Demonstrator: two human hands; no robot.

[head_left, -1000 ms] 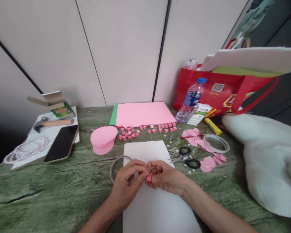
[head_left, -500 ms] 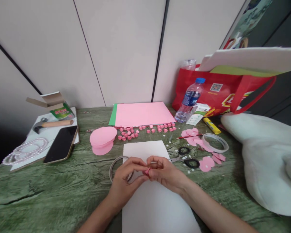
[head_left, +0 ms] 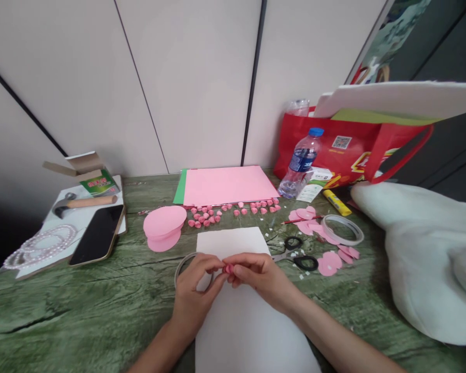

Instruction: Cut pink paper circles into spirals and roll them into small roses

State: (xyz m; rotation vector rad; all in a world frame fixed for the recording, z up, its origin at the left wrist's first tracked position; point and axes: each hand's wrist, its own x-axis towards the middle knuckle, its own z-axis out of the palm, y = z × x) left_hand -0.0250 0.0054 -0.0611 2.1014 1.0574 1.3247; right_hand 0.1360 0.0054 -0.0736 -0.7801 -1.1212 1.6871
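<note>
A small pink paper roll (head_left: 228, 268) is pinched between the fingertips of my left hand (head_left: 197, 285) and my right hand (head_left: 258, 275). Both hands are closed on it, over a white sheet (head_left: 233, 239). A tape roll (head_left: 179, 265) lies partly hidden behind my left hand. Black-handled scissors (head_left: 306, 263) rest to the right of my right hand. Several small pink rolled pieces (head_left: 206, 216) sit in front of a stack of pink sheets (head_left: 229, 185). Pink paper circles (head_left: 163, 223) are stacked at the left.
At the left are a phone (head_left: 97, 234), a hammer (head_left: 91, 202), beads (head_left: 42, 246) and an open box (head_left: 99, 182). The right side holds a bottle (head_left: 301, 163), a red bag (head_left: 334, 150), a glue stick (head_left: 337, 202), another tape roll (head_left: 342, 229) and a white plush object (head_left: 431, 269).
My fingertips and the pink roll have shifted slightly left and up. My right hand's fingers now reach further over the roll. The camera view has moved a little.
</note>
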